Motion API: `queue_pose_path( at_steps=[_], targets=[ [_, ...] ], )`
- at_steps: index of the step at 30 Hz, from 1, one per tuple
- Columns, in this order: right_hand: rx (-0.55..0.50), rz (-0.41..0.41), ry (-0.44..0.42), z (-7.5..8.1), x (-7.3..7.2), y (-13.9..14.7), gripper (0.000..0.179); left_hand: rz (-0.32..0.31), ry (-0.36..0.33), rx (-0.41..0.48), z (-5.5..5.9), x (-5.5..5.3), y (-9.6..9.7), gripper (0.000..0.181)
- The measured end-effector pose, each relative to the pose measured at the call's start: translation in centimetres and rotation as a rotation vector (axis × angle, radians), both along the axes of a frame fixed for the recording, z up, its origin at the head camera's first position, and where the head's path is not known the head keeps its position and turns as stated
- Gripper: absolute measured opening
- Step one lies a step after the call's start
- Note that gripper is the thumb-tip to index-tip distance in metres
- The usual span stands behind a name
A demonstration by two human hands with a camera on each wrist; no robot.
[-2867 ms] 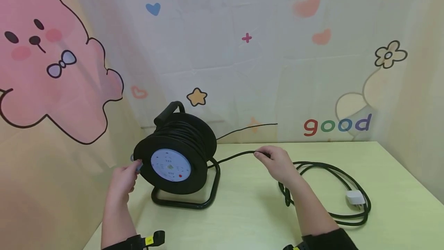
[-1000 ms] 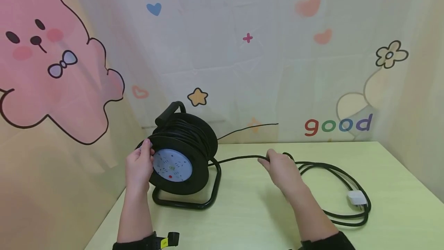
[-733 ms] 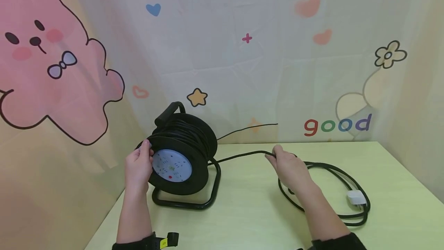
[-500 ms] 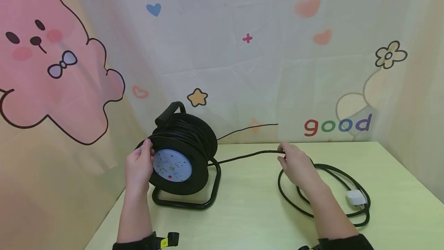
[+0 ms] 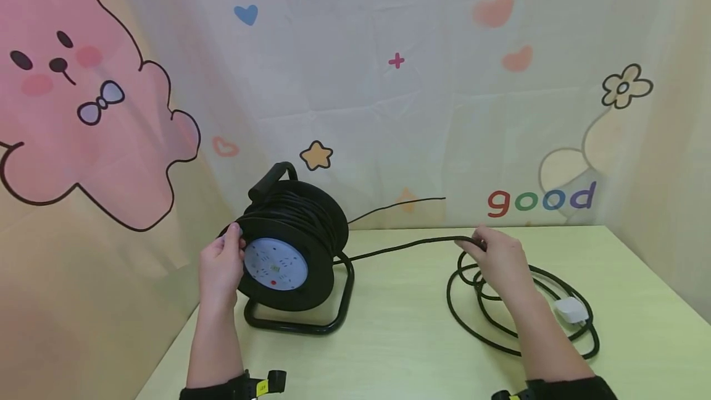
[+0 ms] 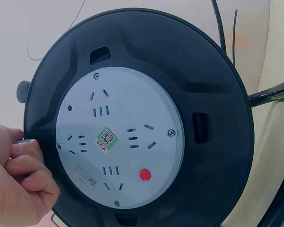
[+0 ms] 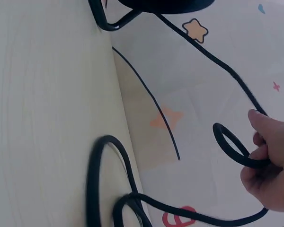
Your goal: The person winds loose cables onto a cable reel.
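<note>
A black cable reel [image 5: 300, 218] with a pale blue socket disc [image 6: 118, 137] stands on the table. My left hand [image 5: 221, 264] is at the left of its front rim, pinching a small grey knob [image 6: 24, 141] that is mostly hidden by the fingers. From the reel a black cable [image 5: 408, 244] runs right to my right hand [image 5: 502, 261], which grips it above the table. In the right wrist view, a small loop of cable [image 7: 226, 144] sticks out of that hand. More cable lies coiled on the table under my right forearm, with a white plug [image 5: 571, 310] at its right side.
The reel rests on a black tube stand [image 5: 316, 329] and has a carrying handle [image 5: 269, 183] on top. Behind the pale table [image 5: 400, 338] hangs a printed cloth [image 5: 355, 79]. At the left, a side wall [image 5: 111, 276] meets the table edge.
Earlier my left hand went up and right with the knob, and the socket disc turned; it has since stayed put. My right hand has moved right along the cable, and the coil has shifted.
</note>
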State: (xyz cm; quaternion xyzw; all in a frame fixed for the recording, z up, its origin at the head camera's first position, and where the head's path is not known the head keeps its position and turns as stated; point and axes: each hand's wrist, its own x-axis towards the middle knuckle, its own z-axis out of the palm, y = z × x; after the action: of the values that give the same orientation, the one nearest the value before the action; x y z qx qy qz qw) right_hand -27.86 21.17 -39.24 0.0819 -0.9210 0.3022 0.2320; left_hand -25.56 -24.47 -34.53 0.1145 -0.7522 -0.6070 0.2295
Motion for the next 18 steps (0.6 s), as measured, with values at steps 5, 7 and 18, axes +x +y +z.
queue_pose_path(
  at_steps=[5,7,18],
  targets=[
    [-0.184,0.125,-0.137,0.2,0.1,1.9,0.037,0.001,0.005,0.001,0.0,0.0,0.0,0.061],
    [-0.317,0.196,-0.204,0.2,0.2,2.4,0.037,0.001,0.004,0.002,0.0,0.0,0.0,0.061],
    [-0.306,0.258,-0.261,0.9,0.8,3.0,0.039,0.003,0.002,-0.010,0.0,0.0,0.0,0.061]
  ],
)
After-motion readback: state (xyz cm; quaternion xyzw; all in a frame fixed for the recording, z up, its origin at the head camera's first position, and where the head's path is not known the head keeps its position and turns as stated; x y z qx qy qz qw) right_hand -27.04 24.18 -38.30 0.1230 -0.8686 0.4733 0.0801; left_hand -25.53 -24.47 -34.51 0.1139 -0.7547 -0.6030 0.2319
